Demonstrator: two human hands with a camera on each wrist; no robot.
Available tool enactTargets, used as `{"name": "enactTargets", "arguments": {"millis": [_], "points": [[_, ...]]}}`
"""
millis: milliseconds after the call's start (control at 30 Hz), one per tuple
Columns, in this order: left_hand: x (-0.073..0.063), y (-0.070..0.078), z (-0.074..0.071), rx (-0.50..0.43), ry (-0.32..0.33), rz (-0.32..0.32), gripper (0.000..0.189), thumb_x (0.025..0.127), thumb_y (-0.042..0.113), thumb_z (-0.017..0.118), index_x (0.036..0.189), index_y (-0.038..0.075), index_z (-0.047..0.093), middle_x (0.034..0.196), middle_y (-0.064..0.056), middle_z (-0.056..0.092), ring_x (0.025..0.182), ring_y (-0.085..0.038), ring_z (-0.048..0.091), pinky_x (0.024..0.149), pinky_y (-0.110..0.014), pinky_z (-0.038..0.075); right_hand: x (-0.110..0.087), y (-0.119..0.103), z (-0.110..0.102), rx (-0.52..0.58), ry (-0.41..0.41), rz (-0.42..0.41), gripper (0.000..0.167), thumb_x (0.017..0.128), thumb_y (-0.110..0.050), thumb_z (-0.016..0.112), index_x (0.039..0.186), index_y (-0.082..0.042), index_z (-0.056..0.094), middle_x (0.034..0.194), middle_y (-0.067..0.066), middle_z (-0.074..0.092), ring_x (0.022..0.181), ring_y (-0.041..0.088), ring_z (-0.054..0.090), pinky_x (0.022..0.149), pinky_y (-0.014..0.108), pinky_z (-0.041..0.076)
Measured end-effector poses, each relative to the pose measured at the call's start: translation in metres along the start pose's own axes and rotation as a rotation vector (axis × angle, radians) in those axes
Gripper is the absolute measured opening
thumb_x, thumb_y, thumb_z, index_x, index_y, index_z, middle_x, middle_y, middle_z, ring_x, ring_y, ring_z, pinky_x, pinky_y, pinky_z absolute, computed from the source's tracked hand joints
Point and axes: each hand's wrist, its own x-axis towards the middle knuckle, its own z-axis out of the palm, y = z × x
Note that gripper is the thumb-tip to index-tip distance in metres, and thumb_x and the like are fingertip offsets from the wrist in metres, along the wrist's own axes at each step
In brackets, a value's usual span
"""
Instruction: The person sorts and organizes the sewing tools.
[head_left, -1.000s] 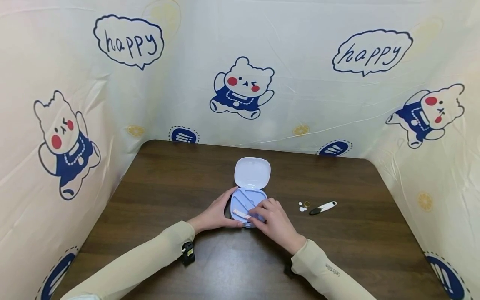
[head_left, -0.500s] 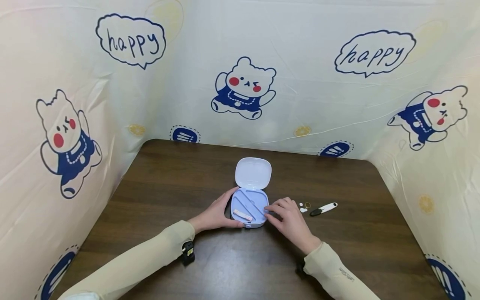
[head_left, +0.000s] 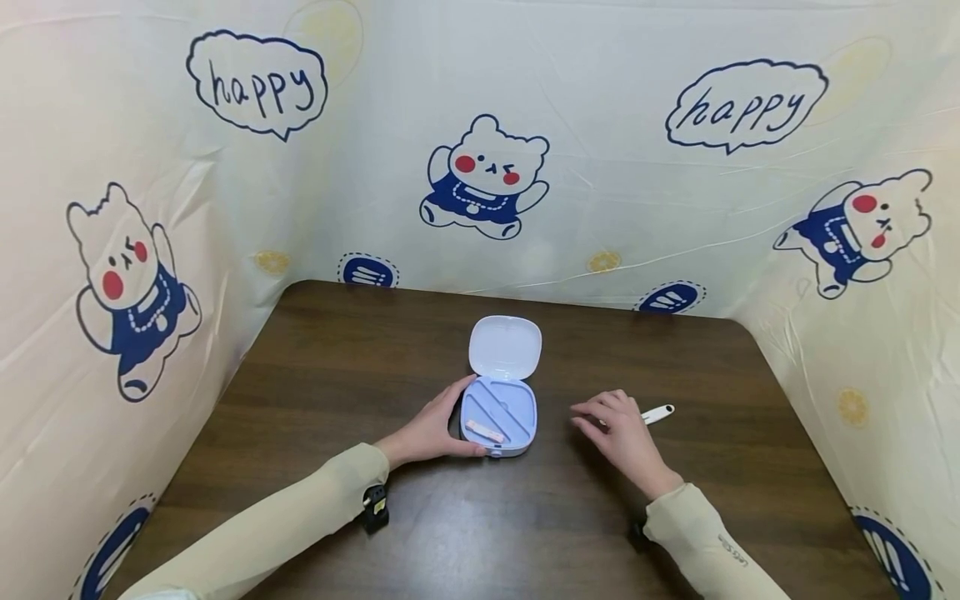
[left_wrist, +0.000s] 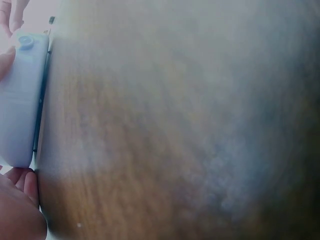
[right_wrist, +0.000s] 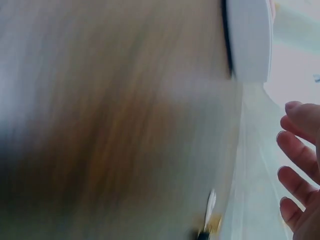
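A small pale blue compartment case (head_left: 517, 400) stands on the table, its whitish lid (head_left: 506, 346) raised at the back. Diagonal ribs divide its inside, and a short pinkish-white strip (head_left: 484, 431) lies in the front left compartment. My left hand (head_left: 427, 425) holds the case by its left side, thumb at the front and fingers toward the back. To the right, my right hand (head_left: 622, 433) hovers over the table with loosely bent fingers, nothing visible in them. Behind it shows the white end of a slim white-and-black tool (head_left: 660, 413); its dark part is hidden by the hand.
The dark wooden table (head_left: 337, 358) is bounded by a printed cloth (head_left: 600, 192) at the back and both sides. Brown table surface lies between the case and the right hand.
My right hand has left the inside of the case and moved right, covering the small white discs and the gold ring. The left hand stays on the case.
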Motion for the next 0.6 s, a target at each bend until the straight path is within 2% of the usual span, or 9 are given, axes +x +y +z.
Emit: {"name": "enactTargets", "arguments": {"millis": [333, 600], "points": [[-0.002, 0.002, -0.001, -0.016, 0.006, 0.003, 0.117, 0.076, 0.048, 0.092, 0.166, 0.022, 0.022, 0.166, -0.007, 0.032, 0.151, -0.03, 0.033, 0.119, -0.056, 0.031, -0.007, 0.046, -0.017, 0.063, -0.067, 0.087, 0.022, 0.082, -0.006, 0.087, 0.103, -0.011, 0.083, 0.095, 0.001, 0.074, 0.095, 0.022, 0.053, 0.085, 0.043, 0.035], [-0.002, 0.002, 0.0, -0.009, 0.006, 0.002, 0.118, 0.076, 0.049, 0.092, 0.166, 0.022, 0.022, 0.166, -0.007, 0.033, 0.15, -0.03, 0.034, 0.119, -0.056, 0.031, -0.011, 0.064, -0.032, 0.058, -0.151, 0.21, 0.023, 0.085, -0.011, 0.086, 0.107, -0.012, 0.083, 0.099, 0.002, 0.073, 0.102, 0.028, 0.051, 0.088, 0.047, 0.033]]}}
